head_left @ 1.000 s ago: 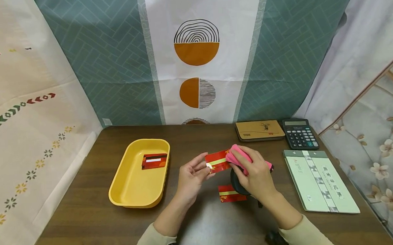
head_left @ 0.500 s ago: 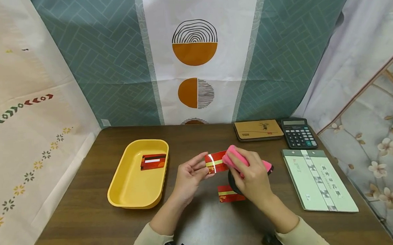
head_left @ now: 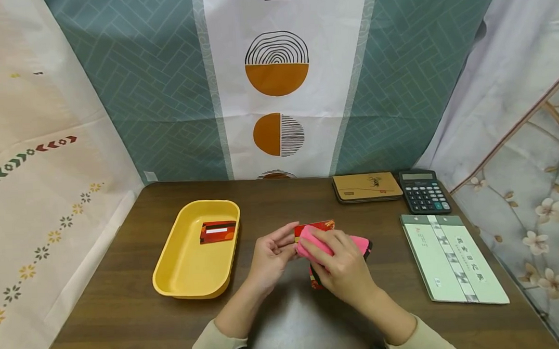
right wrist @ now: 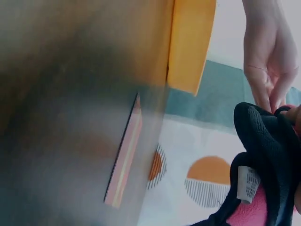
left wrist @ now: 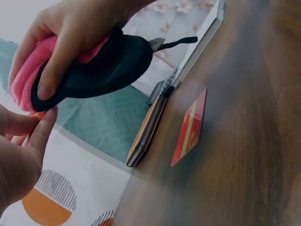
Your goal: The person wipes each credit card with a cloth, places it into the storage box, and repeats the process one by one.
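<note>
My left hand (head_left: 270, 259) pinches a red card (head_left: 326, 225) by its left edge, held above the table. In the right hand (head_left: 344, 268) is a pink plush wiping pad (head_left: 314, 241) with a black backing (left wrist: 106, 75), pressed over the card's face and covering most of it. A cord loop sticks out of the pad's end in the left wrist view. Below the hands, a second red card (left wrist: 190, 127) with a yellow stripe lies on the table; the right hand and pad hide most of it in the head view.
At left stands a yellow tray (head_left: 161, 273) with a red and black card (head_left: 218, 232) inside. Toward the back right lie a tan notebook (head_left: 366, 186), a calculator (head_left: 424, 191) and a pale green notepad (head_left: 452, 260). Patterned cloths hang behind and beside the table (head_left: 112, 317).
The right hand has moved the pad left and slightly down across the held card, covering more of it. The left hand keeps its pinch in nearly the same place.
</note>
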A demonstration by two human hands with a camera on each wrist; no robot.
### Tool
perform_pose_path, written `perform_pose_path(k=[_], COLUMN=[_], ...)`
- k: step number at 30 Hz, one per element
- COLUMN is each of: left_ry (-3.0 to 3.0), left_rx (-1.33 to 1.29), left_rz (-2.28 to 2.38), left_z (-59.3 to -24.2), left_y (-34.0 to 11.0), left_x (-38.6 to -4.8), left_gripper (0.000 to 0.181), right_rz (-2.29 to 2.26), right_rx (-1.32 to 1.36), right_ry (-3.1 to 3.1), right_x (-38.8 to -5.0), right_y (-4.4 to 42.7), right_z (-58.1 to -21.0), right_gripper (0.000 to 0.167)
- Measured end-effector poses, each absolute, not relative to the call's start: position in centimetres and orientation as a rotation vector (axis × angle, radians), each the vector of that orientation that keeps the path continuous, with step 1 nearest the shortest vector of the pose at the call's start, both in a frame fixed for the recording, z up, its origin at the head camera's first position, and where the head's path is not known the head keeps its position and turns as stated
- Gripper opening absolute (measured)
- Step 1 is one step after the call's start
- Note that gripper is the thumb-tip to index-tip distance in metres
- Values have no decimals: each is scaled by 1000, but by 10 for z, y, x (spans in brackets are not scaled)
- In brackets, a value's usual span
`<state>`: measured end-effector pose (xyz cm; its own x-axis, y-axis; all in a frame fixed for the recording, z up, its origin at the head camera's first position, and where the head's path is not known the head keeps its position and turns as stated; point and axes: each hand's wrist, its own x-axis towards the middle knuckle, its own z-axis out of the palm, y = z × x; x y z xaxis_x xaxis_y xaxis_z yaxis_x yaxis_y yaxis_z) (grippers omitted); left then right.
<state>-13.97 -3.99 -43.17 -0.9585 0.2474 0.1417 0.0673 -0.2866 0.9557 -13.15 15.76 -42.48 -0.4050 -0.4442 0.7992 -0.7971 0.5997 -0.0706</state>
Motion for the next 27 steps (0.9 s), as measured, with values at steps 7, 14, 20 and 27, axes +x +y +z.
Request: perform_pose_path(k=[7, 14, 20, 27], left_ry=[1819, 1883, 1832, 1863], left_rx=[418, 505, 463, 429], left_rz=[2396, 2337, 2323, 2309], left_z=[-433, -429, -427, -426], left_y=[-43, -43, -56, -69], left_x=[-135, -139, -138, -140], left_gripper=[48, 45, 49, 55], right_rz=[650, 617, 650, 785], right_rx=[838, 1016, 951, 716], right_ry=[-2094, -2009, -1986, -1969], right_x=[-133, -127, -130, -146], right_y=[159, 145, 165, 196], right_z=[-425, -427, -431, -424], right_gripper=[43, 28, 35, 39])
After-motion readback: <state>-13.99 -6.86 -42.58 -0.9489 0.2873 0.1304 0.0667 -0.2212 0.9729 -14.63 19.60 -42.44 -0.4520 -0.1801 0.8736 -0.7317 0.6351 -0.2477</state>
